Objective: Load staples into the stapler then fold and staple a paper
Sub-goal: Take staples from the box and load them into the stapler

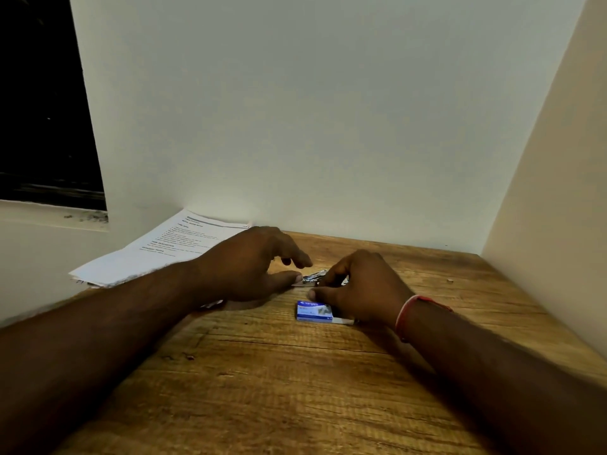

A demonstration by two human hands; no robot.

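Note:
A small metal stapler [312,278] lies on the wooden table [262,382], mostly hidden between my hands. My left hand [253,264] rests beside it, thumb tip touching its near end, fingers loosely bent above the table. My right hand [361,284] curls its fingers round the stapler's right part. A small blue staple box [314,311] lies just in front of the right hand, its white inner tray slid partly out to the right. A stack of printed papers [164,247] lies at the table's far left corner, overhanging the edge.
White walls close the table at the back and on the right. A dark window [42,110] with a sill is at the left. A red thread band [410,313] circles my right wrist. A tiny speck [449,281] lies on the table at the right.

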